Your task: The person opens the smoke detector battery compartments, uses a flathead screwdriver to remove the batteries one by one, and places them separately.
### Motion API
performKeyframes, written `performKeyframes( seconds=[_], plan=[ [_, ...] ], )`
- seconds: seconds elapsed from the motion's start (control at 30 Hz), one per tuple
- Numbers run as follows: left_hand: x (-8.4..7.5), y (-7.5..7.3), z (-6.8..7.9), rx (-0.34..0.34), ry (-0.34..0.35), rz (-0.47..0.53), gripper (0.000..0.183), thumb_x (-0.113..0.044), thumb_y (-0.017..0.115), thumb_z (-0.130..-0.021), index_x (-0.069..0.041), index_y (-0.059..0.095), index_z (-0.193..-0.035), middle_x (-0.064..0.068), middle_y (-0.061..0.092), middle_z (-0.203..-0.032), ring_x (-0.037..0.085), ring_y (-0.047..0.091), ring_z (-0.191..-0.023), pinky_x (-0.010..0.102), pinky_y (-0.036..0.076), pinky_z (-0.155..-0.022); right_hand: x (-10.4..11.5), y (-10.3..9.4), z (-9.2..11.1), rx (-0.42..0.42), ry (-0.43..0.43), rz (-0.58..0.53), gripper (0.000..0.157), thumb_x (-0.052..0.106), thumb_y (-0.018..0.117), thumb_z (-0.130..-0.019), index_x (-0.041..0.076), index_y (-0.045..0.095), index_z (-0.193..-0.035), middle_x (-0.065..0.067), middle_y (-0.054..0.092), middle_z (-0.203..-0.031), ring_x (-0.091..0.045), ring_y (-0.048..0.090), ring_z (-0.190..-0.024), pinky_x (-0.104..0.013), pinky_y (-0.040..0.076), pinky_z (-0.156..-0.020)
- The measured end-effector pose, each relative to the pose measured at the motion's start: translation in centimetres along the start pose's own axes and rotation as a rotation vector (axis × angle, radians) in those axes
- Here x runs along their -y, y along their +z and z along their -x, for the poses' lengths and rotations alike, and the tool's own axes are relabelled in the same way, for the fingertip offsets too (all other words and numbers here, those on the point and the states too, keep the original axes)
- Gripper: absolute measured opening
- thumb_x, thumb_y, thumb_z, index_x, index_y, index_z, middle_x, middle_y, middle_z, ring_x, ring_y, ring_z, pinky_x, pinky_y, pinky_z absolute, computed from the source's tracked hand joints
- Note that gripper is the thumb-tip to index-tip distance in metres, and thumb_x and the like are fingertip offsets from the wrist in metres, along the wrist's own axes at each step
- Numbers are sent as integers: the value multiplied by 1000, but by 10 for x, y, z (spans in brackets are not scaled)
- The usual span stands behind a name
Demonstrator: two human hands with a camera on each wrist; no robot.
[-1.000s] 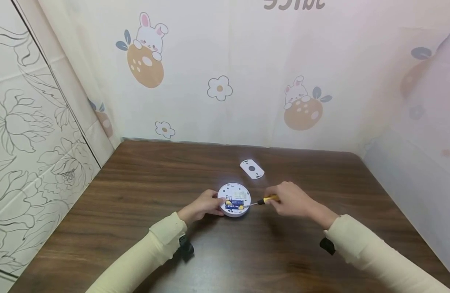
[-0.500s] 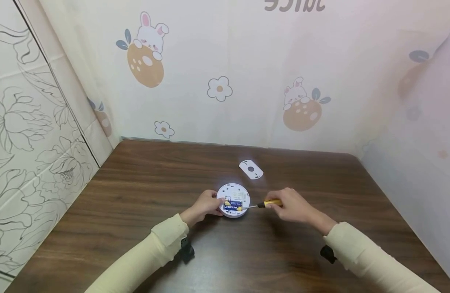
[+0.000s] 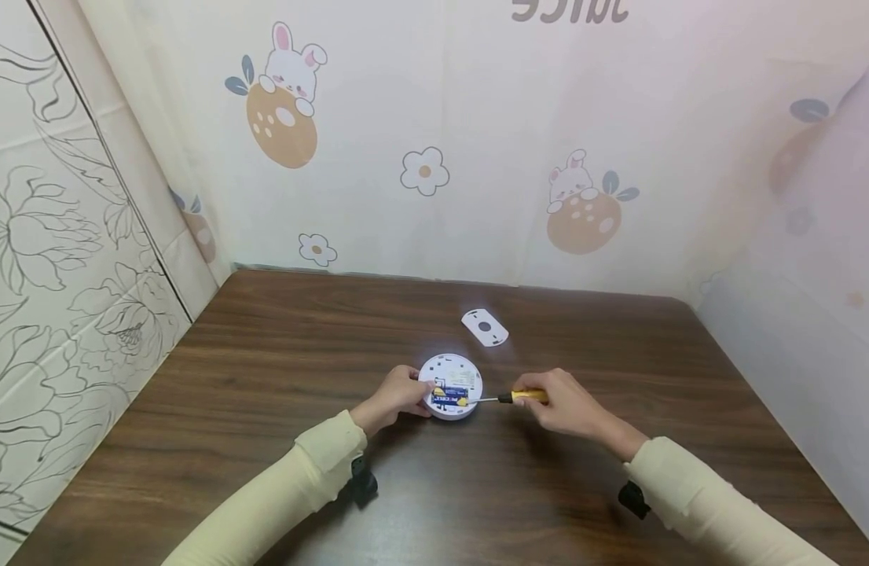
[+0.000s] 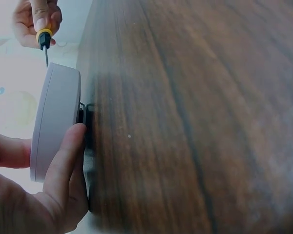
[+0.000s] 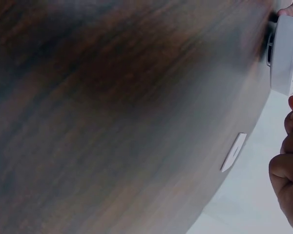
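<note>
A round white device (image 3: 452,372), which looks like a smoke alarm, has its back facing up. Blue-and-yellow batteries (image 3: 449,396) lie in its compartment. My left hand (image 3: 397,393) grips the device at its left edge, the thumb on top and fingers below, as the left wrist view also shows. In my right hand (image 3: 565,402) is a screwdriver (image 3: 529,395) with a yellow-and-black handle. Its metal shaft points left and the tip meets the right end of the batteries. Whether the tip is wedged under a battery is too small to tell.
A white mounting plate (image 3: 485,327) with a dark round centre lies on the brown wooden table (image 3: 321,338) behind the device. A printed curtain (image 3: 477,102) hangs along the table's back edge, and a flower-patterned panel (image 3: 60,259) stands at the left.
My right hand has lowered slightly, so the screwdriver lies flatter, with its tip still at the batteries' right end. My left hand keeps its grip on the device.
</note>
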State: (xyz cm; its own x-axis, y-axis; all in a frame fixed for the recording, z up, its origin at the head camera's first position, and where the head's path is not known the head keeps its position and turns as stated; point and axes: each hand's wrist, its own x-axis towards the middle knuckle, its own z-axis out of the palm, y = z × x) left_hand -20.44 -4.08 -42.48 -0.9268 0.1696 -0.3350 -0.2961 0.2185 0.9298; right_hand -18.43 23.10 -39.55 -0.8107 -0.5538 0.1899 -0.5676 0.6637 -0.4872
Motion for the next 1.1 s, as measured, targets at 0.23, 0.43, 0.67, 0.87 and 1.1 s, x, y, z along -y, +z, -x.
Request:
performKeyframes(
  seconds=[0.23,0.43,0.67,0.87,1.1],
  plan=[
    [-2,-1,-1,-1,-21,-6,34,-1,57,-92,18,48,-118,19,61,-85,21,63,-63,34,60,-60,-4,4,4,-19,-8,-35,11,6,68,-86,2,73,-95,1,67,-83,-7,49,-62,-21,44,-53],
    [-3,-1,-1,3,-13,14,29,1,56,-91,19,49,-113,19,62,-82,20,62,-61,35,60,-59,-9,9,6,-42,-17,-84,14,3,69,-85,-2,73,-98,-9,71,-93,-9,54,-68,-22,48,-58],
    [-4,0,0,5,-20,25,27,2,56,-90,18,49,-110,18,62,-79,19,61,-58,35,60,-59,-13,15,8,-68,2,-119,14,4,69,-85,-2,73,-98,-8,71,-93,-9,56,-70,-23,51,-61],
    [-5,0,0,7,-27,30,27,2,56,-91,18,49,-111,18,62,-79,19,61,-58,34,60,-59,-16,16,10,-53,35,-150,16,6,68,-87,-2,73,-100,-8,71,-94,-9,55,-69,-23,50,-60],
    [-3,0,-1,11,-23,33,25,3,56,-90,19,49,-109,18,62,-77,19,60,-58,35,60,-60,-19,18,11,-42,54,-165,16,7,67,-88,-1,73,-101,-9,71,-96,-10,56,-72,-23,51,-63]
  ],
)
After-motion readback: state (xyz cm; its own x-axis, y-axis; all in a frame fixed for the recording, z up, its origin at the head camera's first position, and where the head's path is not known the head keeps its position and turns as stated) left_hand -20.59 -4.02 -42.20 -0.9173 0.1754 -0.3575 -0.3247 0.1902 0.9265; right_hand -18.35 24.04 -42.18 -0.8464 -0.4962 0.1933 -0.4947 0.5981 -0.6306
